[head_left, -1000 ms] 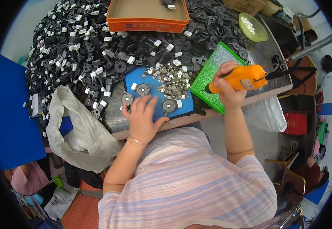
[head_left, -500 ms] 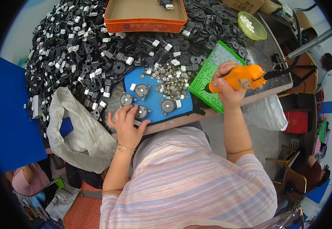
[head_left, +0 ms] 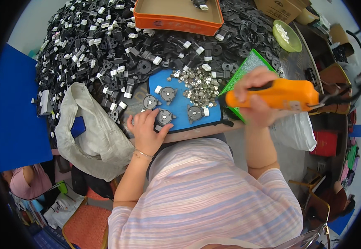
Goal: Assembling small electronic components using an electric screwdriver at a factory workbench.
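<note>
The left hand (head_left: 146,128) pins a round black part (head_left: 164,117) with spread fingers; the right hand (head_left: 255,99), closed around an orange screwdriver (head_left: 278,94), could slip and jab them.

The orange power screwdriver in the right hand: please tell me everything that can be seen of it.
The orange power screwdriver has a long body that looks like plastic. It lies nearly level, its narrow end pointing to the person's left, above the near edge of the green tray. The right hand wraps around its front half in a closed grip. At the rear end, dark cables leave toward the right. Its bit cannot be made out.
</note>
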The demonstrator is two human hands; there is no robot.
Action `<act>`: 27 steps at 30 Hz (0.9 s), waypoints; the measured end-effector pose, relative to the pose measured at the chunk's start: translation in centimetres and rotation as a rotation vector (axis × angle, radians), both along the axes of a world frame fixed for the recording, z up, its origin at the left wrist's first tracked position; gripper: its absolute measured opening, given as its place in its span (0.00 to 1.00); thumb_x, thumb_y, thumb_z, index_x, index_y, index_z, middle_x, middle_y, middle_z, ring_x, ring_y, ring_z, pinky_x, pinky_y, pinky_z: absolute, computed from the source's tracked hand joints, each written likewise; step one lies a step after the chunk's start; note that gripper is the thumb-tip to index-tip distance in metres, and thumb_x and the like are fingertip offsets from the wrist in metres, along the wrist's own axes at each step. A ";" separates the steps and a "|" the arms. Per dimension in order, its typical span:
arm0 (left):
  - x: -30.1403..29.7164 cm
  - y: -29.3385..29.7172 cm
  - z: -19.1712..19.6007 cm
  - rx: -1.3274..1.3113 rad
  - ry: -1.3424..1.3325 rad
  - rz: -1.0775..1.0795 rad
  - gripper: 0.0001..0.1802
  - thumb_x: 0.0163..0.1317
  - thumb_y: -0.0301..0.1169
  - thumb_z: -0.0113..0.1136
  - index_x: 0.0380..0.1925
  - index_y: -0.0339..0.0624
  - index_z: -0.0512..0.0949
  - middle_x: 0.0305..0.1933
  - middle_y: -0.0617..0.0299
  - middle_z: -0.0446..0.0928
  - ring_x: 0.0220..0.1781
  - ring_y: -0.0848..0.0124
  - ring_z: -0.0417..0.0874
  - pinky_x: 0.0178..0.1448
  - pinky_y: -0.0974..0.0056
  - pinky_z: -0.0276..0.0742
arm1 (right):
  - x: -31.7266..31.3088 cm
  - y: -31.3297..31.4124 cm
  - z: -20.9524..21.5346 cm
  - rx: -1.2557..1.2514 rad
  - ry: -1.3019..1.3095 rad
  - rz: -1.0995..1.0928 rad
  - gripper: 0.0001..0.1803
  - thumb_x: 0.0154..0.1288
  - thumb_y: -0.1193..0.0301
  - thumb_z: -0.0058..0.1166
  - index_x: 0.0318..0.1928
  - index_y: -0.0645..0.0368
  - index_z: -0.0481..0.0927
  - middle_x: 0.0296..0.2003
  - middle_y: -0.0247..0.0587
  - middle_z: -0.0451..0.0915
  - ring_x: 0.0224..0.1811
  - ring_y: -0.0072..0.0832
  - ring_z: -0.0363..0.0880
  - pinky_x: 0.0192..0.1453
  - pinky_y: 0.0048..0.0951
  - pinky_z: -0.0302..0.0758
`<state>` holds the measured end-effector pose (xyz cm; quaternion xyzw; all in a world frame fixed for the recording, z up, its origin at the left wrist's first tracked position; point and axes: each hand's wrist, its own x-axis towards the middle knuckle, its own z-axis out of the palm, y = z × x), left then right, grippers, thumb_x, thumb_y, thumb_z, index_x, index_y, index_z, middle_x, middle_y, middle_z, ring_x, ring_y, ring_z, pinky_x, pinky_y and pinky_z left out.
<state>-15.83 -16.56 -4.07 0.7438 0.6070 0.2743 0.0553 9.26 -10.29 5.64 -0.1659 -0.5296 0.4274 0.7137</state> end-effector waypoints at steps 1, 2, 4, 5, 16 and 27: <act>0.1 0.1 -0.1 0.000 0.000 0.004 0.29 0.43 0.49 0.69 0.44 0.45 0.77 0.43 0.62 0.74 0.50 0.64 0.71 0.62 0.49 0.48 | -1.5 0.0 -0.2 -0.037 -0.009 0.064 0.15 0.46 0.80 0.57 0.37 0.63 0.72 0.32 0.43 0.70 0.28 0.27 0.72 0.32 0.24 0.73; 0.1 0.2 -0.2 -0.003 -0.006 0.002 0.29 0.43 0.48 0.68 0.43 0.45 0.77 0.42 0.62 0.75 0.49 0.64 0.71 0.61 0.50 0.49 | -2.8 0.1 -0.4 -0.073 -0.019 0.129 0.14 0.46 0.80 0.58 0.36 0.62 0.72 0.32 0.42 0.70 0.29 0.26 0.71 0.34 0.25 0.72; 0.1 0.2 -0.3 -0.006 -0.013 0.014 0.28 0.44 0.48 0.68 0.43 0.45 0.77 0.41 0.62 0.75 0.49 0.63 0.71 0.61 0.50 0.50 | -5.1 0.7 -0.9 0.045 -0.270 0.177 0.13 0.50 0.77 0.58 0.36 0.63 0.71 0.34 0.43 0.69 0.26 0.26 0.72 0.32 0.24 0.73; 0.2 0.2 -0.4 -0.024 -0.055 0.010 0.27 0.44 0.48 0.68 0.43 0.46 0.77 0.40 0.63 0.76 0.48 0.63 0.72 0.60 0.51 0.51 | -6.4 0.6 -1.2 0.053 -0.252 0.196 0.13 0.49 0.78 0.59 0.36 0.63 0.72 0.34 0.44 0.69 0.27 0.26 0.72 0.32 0.24 0.73; -0.2 0.1 -1.2 -0.029 -0.159 -0.022 0.26 0.45 0.45 0.68 0.41 0.42 0.77 0.33 0.61 0.76 0.39 0.61 0.74 0.50 0.56 0.59 | -10.0 0.7 -2.7 0.036 -0.423 0.263 0.12 0.47 0.80 0.57 0.35 0.60 0.73 0.32 0.39 0.72 0.32 0.26 0.70 0.35 0.26 0.69; 0.3 0.9 -1.1 -0.122 -0.286 -0.067 0.23 0.44 0.34 0.67 0.41 0.39 0.76 0.29 0.57 0.74 0.33 0.58 0.75 0.39 0.58 0.66 | -9.8 1.6 -3.2 0.027 -0.429 0.303 0.09 0.48 0.77 0.59 0.32 0.59 0.74 0.30 0.37 0.74 0.33 0.26 0.70 0.35 0.26 0.68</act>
